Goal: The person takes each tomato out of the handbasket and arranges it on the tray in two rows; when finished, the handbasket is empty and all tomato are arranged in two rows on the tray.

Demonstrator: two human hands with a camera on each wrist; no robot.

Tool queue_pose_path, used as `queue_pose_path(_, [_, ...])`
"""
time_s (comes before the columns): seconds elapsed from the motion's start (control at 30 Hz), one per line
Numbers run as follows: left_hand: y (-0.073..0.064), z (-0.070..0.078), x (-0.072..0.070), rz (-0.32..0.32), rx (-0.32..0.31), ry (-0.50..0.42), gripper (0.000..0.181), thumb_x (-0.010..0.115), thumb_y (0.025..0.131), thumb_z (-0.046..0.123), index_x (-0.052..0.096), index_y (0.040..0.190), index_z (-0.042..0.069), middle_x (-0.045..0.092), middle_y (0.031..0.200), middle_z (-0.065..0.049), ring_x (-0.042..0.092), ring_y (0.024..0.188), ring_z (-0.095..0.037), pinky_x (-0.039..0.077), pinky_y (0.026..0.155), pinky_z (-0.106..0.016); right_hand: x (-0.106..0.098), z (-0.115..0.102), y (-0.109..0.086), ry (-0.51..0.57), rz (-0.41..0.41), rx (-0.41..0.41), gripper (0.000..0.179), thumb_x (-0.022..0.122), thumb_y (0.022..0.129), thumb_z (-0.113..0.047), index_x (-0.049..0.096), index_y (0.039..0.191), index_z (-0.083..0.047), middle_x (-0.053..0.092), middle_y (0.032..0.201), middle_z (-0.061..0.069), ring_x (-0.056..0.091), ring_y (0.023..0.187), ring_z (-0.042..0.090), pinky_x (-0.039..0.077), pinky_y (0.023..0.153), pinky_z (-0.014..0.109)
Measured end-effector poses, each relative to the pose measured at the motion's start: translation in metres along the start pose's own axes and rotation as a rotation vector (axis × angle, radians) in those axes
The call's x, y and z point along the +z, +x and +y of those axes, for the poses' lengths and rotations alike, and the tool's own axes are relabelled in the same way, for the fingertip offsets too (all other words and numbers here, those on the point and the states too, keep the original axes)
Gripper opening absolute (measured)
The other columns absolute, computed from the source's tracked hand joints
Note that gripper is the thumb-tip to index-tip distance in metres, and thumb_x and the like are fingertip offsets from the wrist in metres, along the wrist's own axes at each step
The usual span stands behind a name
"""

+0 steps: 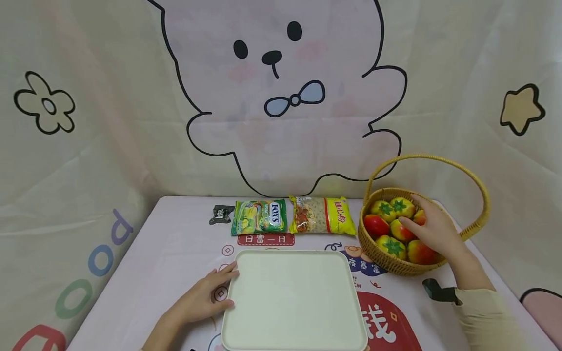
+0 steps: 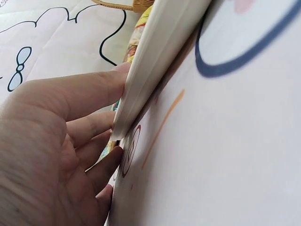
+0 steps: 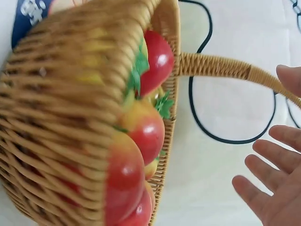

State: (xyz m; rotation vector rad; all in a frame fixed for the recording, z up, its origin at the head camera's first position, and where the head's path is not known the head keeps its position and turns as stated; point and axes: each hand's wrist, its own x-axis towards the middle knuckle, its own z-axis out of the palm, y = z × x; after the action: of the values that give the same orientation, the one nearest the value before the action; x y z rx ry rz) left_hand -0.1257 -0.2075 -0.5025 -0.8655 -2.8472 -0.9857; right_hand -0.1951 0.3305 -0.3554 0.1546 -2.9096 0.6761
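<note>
My left hand rests at the left edge of a pale rectangular tray. In the left wrist view, the thumb and extended fingers of that hand touch the outside of the tray's rim. Over the wicker basket at the right is my right hand, holding nothing. Round red-and-yellow fruits with green leafy tops fill this basket. The right wrist view shows spread right-hand fingers apart from the fruits, beside the basket's arched handle.
Along the back of the table lie a small black wrapped packet, a green FOX'S candy bag and a yellow bag of dry food. A printed cloth covers the table. Behind it hangs a cartoon-bear backdrop.
</note>
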Motion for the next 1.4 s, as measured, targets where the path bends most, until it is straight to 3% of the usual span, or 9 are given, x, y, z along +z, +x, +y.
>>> queue_pose_path(0.33, [0.0, -0.003, 0.003, 0.002, -0.032, -0.046, 0.064, 0.07, 0.079, 0.043, 0.054, 0.134, 0.014, 0.042, 0.149, -0.003, 0.039, 0.137, -0.027, 0.025, 0.111, -0.055, -0.015, 0.026, 0.045, 0.083, -0.164, 0.052, 0.087, 0.048, 0.093, -0.052, 0.015, 0.147, 0.007, 0.025, 0.146, 0.036, 0.026, 0.129, 0.056, 0.026, 0.1, 0.071])
queue_pose_path(0.77, [0.0, -0.005, 0.002, 0.026, -0.015, -0.057, 0.066, 0.073, 0.077, 0.043, 0.055, 0.133, 0.014, 0.043, 0.148, -0.002, 0.04, 0.136, -0.028, 0.022, 0.11, -0.047, -0.012, 0.053, 0.082, 0.09, -0.308, 0.133, 0.093, 0.051, 0.092, -0.051, 0.011, 0.145, 0.014, 0.018, 0.145, 0.04, 0.021, 0.13, 0.057, 0.024, 0.105, 0.068])
queue_pose_path(1.1, [-0.007, -0.002, 0.006, 0.032, -0.03, -0.074, 0.064, 0.071, 0.078, 0.043, 0.055, 0.133, 0.014, 0.043, 0.147, -0.004, 0.04, 0.135, -0.03, 0.02, 0.111, -0.039, -0.002, 0.058, 0.098, 0.06, -0.373, 0.074, 0.08, 0.058, 0.093, -0.031, 0.017, 0.141, 0.019, 0.025, 0.139, 0.044, 0.026, 0.126, 0.059, 0.027, 0.103, 0.067])
queue_pose_path(1.4, [-0.001, -0.003, 0.003, 0.029, -0.014, -0.101, 0.064, 0.073, 0.078, 0.04, 0.055, 0.133, 0.013, 0.043, 0.148, -0.006, 0.039, 0.136, -0.03, 0.018, 0.112, -0.038, 0.009, 0.073, 0.11, 0.08, -0.399, 0.043, 0.07, 0.059, 0.092, -0.021, 0.025, 0.137, 0.02, 0.032, 0.135, 0.043, 0.032, 0.121, 0.057, 0.029, 0.099, 0.069])
